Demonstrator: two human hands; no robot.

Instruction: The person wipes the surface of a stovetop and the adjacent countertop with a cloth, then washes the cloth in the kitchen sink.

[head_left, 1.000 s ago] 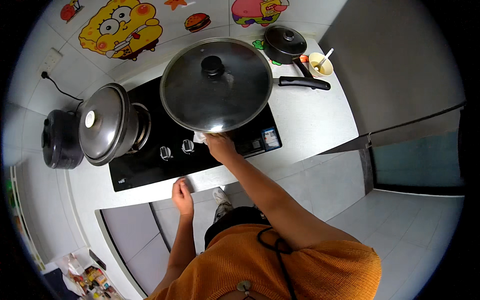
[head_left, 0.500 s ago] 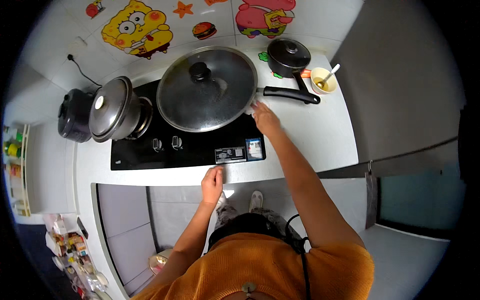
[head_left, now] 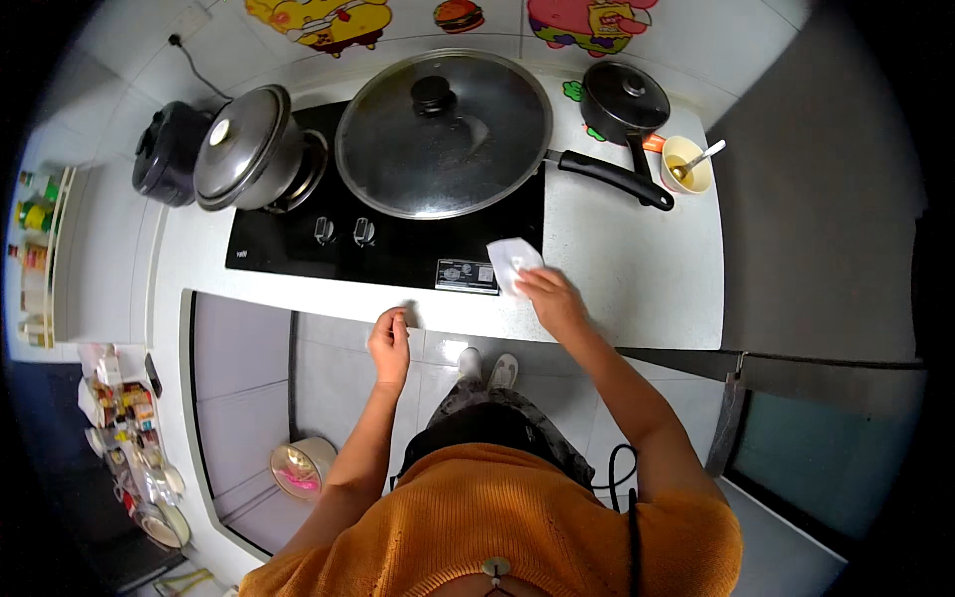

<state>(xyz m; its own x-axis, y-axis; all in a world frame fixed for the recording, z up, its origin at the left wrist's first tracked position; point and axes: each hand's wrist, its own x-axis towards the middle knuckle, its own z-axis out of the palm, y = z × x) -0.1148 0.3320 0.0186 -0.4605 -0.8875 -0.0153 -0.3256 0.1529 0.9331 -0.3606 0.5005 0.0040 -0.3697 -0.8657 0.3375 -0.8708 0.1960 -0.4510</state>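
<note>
My right hand (head_left: 553,301) grips a crumpled white tissue (head_left: 514,264) at the front right corner of the black gas stove (head_left: 398,249). The tissue lies over the stove's edge and the white counter. My left hand (head_left: 389,340), fingers curled and with nothing visible in them, hangs just off the counter's front edge. Behind my hands a large wok with a glass lid (head_left: 448,149) covers the right side of the stove, its black handle (head_left: 617,179) pointing right. A lidded steel pot (head_left: 244,149) stands on the left burner.
Right of the wok are a small black lidded saucepan (head_left: 625,99) and a cream bowl (head_left: 686,164) of yellowish liquid with a spoon in it. A black cooker (head_left: 167,154) stands far left. On the floor sits a waste bin (head_left: 303,468); a grey panel rises at the right.
My right hand has come back from beside the wok toward the counter's front, drawing the tissue along. My left hand has shifted slightly left. The view has tilted with my head.
</note>
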